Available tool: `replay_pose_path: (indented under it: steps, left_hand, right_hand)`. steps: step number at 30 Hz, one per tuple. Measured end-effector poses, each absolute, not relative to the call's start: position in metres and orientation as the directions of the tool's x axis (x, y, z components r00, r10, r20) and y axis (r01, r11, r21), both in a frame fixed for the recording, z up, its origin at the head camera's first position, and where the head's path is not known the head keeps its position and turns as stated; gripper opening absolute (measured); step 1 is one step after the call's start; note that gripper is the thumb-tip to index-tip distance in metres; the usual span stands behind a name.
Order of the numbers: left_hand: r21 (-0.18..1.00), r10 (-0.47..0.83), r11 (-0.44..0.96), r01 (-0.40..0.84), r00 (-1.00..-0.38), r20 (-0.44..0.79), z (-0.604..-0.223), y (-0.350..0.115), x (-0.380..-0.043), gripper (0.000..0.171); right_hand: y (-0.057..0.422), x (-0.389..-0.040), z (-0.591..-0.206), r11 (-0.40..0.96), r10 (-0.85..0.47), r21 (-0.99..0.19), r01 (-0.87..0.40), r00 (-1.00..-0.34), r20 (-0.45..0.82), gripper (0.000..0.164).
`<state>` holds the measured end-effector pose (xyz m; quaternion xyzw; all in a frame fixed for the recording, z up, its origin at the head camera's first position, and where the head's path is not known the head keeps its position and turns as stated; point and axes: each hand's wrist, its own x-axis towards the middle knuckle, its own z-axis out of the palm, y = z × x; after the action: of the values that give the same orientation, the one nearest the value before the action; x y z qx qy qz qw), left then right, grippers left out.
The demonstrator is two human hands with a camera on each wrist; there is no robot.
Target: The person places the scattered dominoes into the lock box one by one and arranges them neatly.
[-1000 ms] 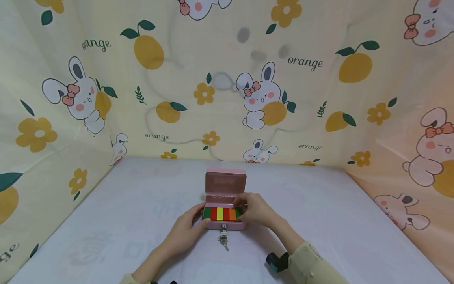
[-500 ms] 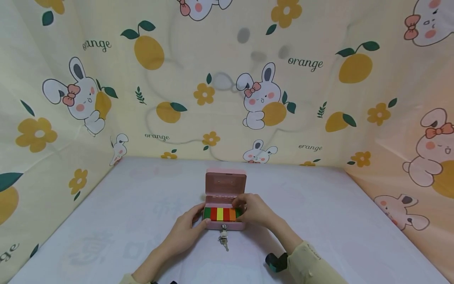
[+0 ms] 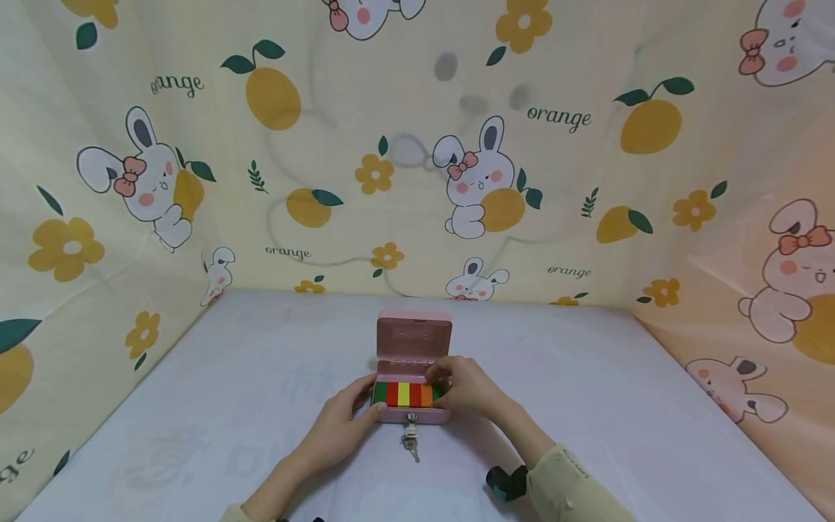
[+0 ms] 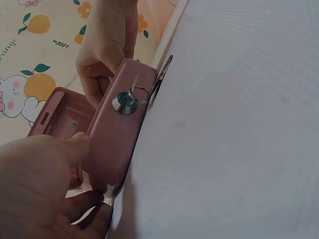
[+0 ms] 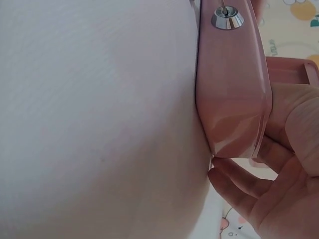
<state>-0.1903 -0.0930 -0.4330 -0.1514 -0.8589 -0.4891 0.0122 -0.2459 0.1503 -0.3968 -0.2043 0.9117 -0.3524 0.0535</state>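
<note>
A pink metal cash box (image 3: pixel 424 415) stands on the white table with its lid (image 3: pixel 414 339) raised. A row of coloured blocks (image 3: pixel 404 394) in green, red, yellow and orange lies inside. My left hand (image 3: pixel 339 426) grips the box's left end, thumb on the front rim and fingers round the side, as the left wrist view confirms. At the right end, my right hand (image 3: pixel 471 388) reaches over the rim, thumb and forefinger at the two ends of the last green block (image 3: pixel 438 391). Its other fingers (image 5: pixel 239 186) curl outside the box. Keys (image 3: pixel 410 440) hang from the front lock (image 4: pixel 124 102).
White cloth covers the table (image 3: pixel 261 406) around the box. A patterned curtain (image 3: pixel 365 101) with rabbits and oranges closes off the back and sides. Beside the right sleeve (image 3: pixel 570 484) sits a black wrist device (image 3: pixel 505 483).
The right hand and its forefinger have shifted very slightly left over the block row. The left hand, box and blocks stay as they were.
</note>
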Motion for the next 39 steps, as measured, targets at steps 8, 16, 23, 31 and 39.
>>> replay_pose_path:
  steps: [8, 16, 23, 31, 39]
  left_hand:
    - [0.838, 0.248, 0.478, 0.263, -0.956, 0.158, -0.436, -0.092, -0.192, 0.061]
    - [0.834, 0.253, 0.481, 0.268, -0.954, 0.161, -0.436, -0.091, -0.193, 0.061]
    - [0.831, 0.243, 0.491, 0.263, -0.957, 0.159, -0.435, -0.091, -0.193, 0.061]
    - [0.828, 0.239, 0.491, 0.272, -0.955, 0.172, -0.434, -0.092, -0.193, 0.06]
    - [0.837, 0.238, 0.482, 0.261, -0.958, 0.162, -0.436, -0.092, -0.194, 0.061]
  right_hand:
    - [0.151, -0.246, -0.399, 0.674, -0.391, -0.671, -0.309, -0.92, 0.031, 0.035]
    - [0.153, -0.244, -0.399, 0.678, -0.39, -0.666, -0.312, -0.92, 0.034, 0.034]
    - [0.156, -0.241, -0.399, 0.659, -0.403, -0.676, -0.33, -0.914, 0.053, 0.034]
    - [0.162, -0.237, -0.4, 0.644, -0.396, -0.685, -0.341, -0.915, 0.084, 0.036]
    - [0.172, -0.23, -0.398, 0.665, -0.333, -0.686, -0.295, -0.939, 0.081, 0.038]
